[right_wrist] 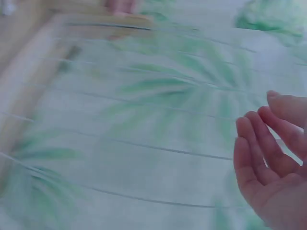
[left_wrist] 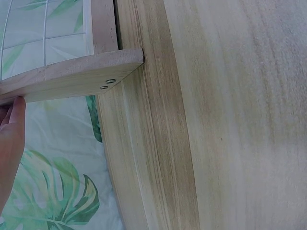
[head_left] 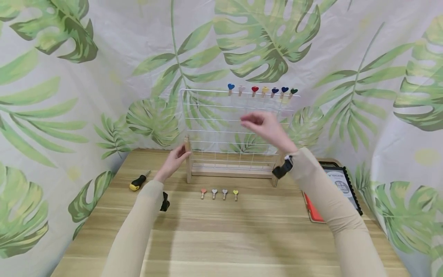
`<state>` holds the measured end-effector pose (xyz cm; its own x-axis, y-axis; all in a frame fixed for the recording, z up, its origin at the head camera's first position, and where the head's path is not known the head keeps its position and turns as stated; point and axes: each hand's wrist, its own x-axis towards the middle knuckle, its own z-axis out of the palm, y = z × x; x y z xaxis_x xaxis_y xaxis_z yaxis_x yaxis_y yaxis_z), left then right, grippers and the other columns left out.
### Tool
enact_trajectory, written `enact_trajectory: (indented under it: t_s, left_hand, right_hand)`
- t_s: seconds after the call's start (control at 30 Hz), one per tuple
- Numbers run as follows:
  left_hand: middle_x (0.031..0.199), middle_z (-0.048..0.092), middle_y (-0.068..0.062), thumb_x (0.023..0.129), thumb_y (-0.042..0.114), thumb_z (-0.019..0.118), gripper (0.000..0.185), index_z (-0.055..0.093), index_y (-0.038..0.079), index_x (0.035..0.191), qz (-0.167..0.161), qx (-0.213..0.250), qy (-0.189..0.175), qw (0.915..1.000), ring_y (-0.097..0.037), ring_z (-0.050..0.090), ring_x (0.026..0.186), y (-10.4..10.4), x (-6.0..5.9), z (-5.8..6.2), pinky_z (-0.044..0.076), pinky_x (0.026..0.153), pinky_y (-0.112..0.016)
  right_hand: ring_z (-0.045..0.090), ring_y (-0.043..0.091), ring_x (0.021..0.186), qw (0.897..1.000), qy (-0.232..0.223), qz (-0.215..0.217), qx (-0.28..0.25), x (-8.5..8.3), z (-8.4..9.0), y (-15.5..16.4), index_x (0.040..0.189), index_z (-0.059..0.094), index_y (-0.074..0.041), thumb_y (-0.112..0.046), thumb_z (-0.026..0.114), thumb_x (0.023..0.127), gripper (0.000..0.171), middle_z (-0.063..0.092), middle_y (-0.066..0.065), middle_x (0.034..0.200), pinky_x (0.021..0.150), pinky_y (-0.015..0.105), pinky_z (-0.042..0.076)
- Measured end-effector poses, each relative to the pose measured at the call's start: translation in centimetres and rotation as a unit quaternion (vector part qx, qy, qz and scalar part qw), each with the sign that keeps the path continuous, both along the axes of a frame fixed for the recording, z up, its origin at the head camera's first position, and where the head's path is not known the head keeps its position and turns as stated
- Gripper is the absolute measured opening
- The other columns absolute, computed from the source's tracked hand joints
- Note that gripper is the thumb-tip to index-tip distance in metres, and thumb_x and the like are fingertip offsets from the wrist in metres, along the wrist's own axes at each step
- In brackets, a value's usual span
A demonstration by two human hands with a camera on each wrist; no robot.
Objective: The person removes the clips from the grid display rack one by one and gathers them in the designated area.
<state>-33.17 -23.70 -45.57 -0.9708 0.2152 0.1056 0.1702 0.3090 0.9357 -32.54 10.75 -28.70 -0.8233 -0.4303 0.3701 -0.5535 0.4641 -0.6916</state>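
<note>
Table (head_left: 221, 231) wooden, leaf-print cloth behind; wire grid rack (head_left: 207, 130) upright at 12 o'clock on table; seven heart clips (head_left: 255, 90) along its top wire, four heart clips (head_left: 219, 193) lying flat in row just in front of base; judged: more than half hung, four left; left hand (head_left: 174, 159) at 9 o'clock of rack, fingers straight, touching wooden post; right hand (head_left: 264, 127) raised before grid, fingers released, holding nothing; screwdriver (head_left: 138, 182) at 9 o'clock; black-orange case (head_left: 340, 188) at 3 o'clock, label unreadable.
</note>
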Motion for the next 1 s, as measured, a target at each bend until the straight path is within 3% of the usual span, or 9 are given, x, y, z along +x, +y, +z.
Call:
enact_trajectory:
  t_s: [0.13,0.23,0.3,0.4,0.6,0.77,1.0]
  left_hand:
    - [0.159,0.024,-0.031,0.105,0.017,0.049,0.065,0.016,-0.007,0.156,0.004,-0.002,-0.005,1.0,-0.043,0.026,0.149,-0.1,0.1,-0.1,0.029,0.122,-0.052]
    - [0.158,0.026,-0.031,0.105,0.017,0.049,0.064,0.018,-0.006,0.155,0.006,-0.001,-0.003,1.0,-0.043,0.028,0.149,-0.2,0.1,0.0,0.029,0.122,-0.052]
    - [0.157,0.028,-0.031,0.105,0.016,0.049,0.063,0.019,-0.006,0.155,0.006,0.001,0.0,1.0,-0.042,0.03,0.148,-0.2,0.2,0.0,0.031,0.121,-0.052]
    - [0.156,0.031,-0.032,0.105,0.015,0.049,0.062,0.021,-0.007,0.155,0.006,-0.002,0.005,1.0,-0.043,0.032,0.147,-0.2,0.2,-0.1,0.032,0.12,-0.053]
    - [0.157,0.026,-0.033,0.105,0.016,0.048,0.063,0.018,-0.009,0.155,0.004,-0.012,0.002,0.9999,-0.044,0.028,0.148,0.0,0.4,-0.1,0.03,0.121,-0.053]
    - [0.158,0.025,-0.034,0.105,0.015,0.049,0.063,0.017,-0.009,0.155,0.004,-0.008,0.001,1.0,-0.045,0.027,0.148,0.0,0.0,-0.4,0.029,0.121,-0.055]
    - [0.156,0.033,-0.03,0.105,0.022,0.051,0.064,0.022,-0.004,0.155,0.015,-0.004,0.029,0.9995,-0.041,0.034,0.146,-0.6,-1.9,-2.8,0.033,0.12,-0.053]
  right_hand:
    - [0.071,0.016,0.088,0.993,0.115,-0.005,-0.024,-0.4,4.7,-0.5,0.111,0.073,-0.003,-0.015,0.07,0.093,0.022,0.075,0.015,0.109,0.078,0.016,0.057]
    - [0.072,0.021,0.092,0.979,0.203,-0.016,-0.008,-1.2,7.0,-0.9,0.108,0.075,-0.003,-0.015,0.071,0.093,0.02,0.076,0.013,0.106,0.084,0.022,0.058]
    - [0.072,0.021,0.095,0.972,0.233,-0.022,0.01,-1.8,7.9,-1.2,0.109,0.075,-0.003,-0.017,0.07,0.093,0.021,0.075,0.012,0.107,0.088,0.026,0.058]
    - [0.07,0.021,0.1,0.971,0.235,-0.024,0.041,-2.7,8.7,-1.7,0.112,0.074,-0.003,-0.018,0.07,0.094,0.024,0.074,0.013,0.11,0.094,0.03,0.057]
    - [0.067,0.023,0.105,0.978,0.181,-0.014,0.1,-4.4,9.2,-2.9,0.117,0.071,-0.003,-0.019,0.069,0.094,0.028,0.071,0.015,0.117,0.098,0.033,0.054]
    - [0.067,0.024,0.104,0.973,0.175,-0.002,0.148,-5.2,9.5,-3.7,0.114,0.072,-0.002,-0.018,0.067,0.095,0.025,0.072,0.016,0.115,0.097,0.035,0.054]
    - [0.07,0.022,0.093,0.973,0.173,-0.009,0.155,-5.3,9.5,-4.1,0.105,0.076,-0.003,-0.016,0.068,0.095,0.019,0.075,0.014,0.105,0.088,0.032,0.056]
